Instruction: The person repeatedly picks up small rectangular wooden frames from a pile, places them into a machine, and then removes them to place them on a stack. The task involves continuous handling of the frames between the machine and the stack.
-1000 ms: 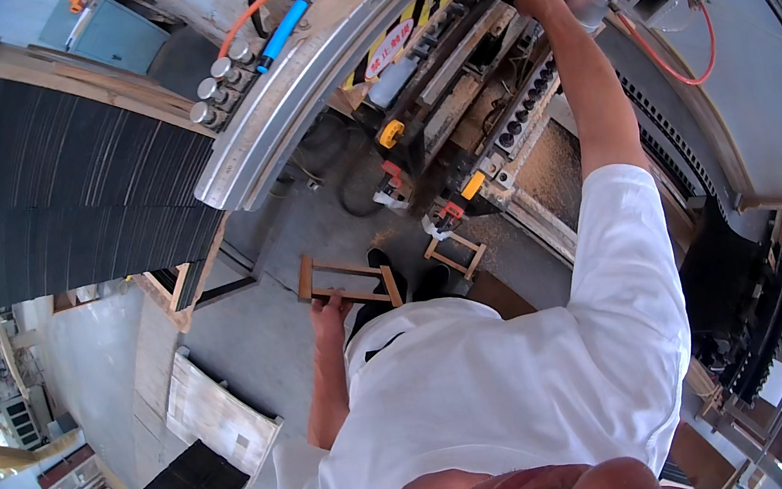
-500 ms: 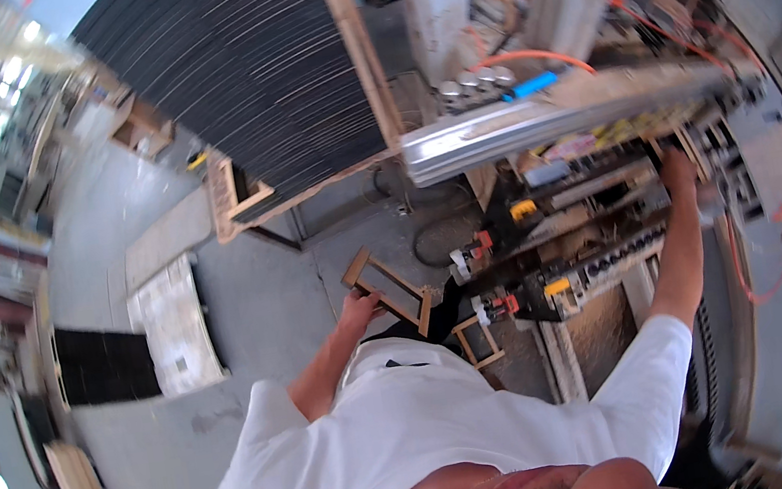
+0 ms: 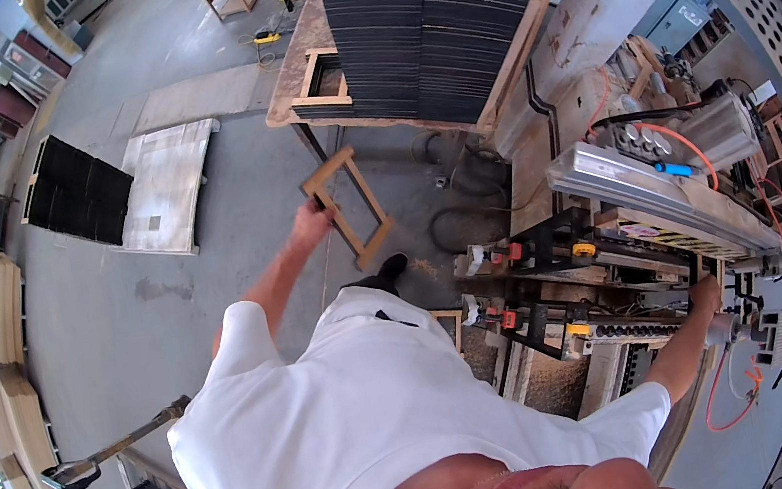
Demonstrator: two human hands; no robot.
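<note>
My left hand (image 3: 312,222), fingers closed, grips one long side of a rectangular wooden frame (image 3: 366,191). The frame hangs tilted over the floor, short of the table with the black stack. At the far right my right hand (image 3: 706,294) reaches into a long woodworking machine (image 3: 613,307). Its fingers are closed at what looks like a second wooden frame (image 3: 721,268), narrow and pale-edged; the machine and hand hide most of it. Another small wooden frame (image 3: 447,321) stands low beside my body, partly covered by my shirt.
A table (image 3: 392,116) bears a tall stack of black-edged pieces (image 3: 438,15) and one pale frame (image 3: 323,80). A silver beam (image 3: 651,190) spans the machine. Hoses (image 3: 468,218) lie on the floor. Left are a pale board (image 3: 167,182), a black stack (image 3: 80,190) and a long handle (image 3: 128,444).
My view has turned, so the machine and table sit farther right. My left arm has stretched forward, carrying the frame away from my body toward the table. My right hand stays at the machine.
</note>
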